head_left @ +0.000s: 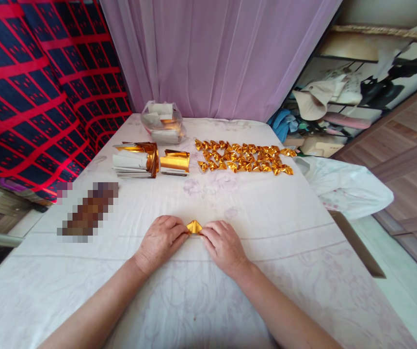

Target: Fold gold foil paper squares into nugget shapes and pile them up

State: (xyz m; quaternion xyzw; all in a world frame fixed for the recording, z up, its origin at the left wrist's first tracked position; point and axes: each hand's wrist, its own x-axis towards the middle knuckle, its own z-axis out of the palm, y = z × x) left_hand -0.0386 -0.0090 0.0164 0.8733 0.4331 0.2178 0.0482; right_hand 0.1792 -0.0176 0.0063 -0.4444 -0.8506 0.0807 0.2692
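Both my hands meet over the middle of the cloth-covered table, holding one small piece of folded gold foil paper (194, 227) between them. My left hand (163, 240) pinches its left end, and my right hand (226, 245) pinches the right end. The piece rises to a peak in the middle; its ends are hidden under my fingers. Beyond my hands, several folded gold foil pieces (245, 156) lie in rows at the back right. A small stack of gold foil sheets (174, 161) and a larger stack (137, 160) with white backs lie at the back left.
A clear plastic bag (162, 122) of more sheets stands at the table's back edge. A pixelated brown item (90, 212) lies at left. Past the right edge are a white plastic bag (354, 186) and a shelf with a cap (312, 99). A purple curtain (216, 58) hangs behind.
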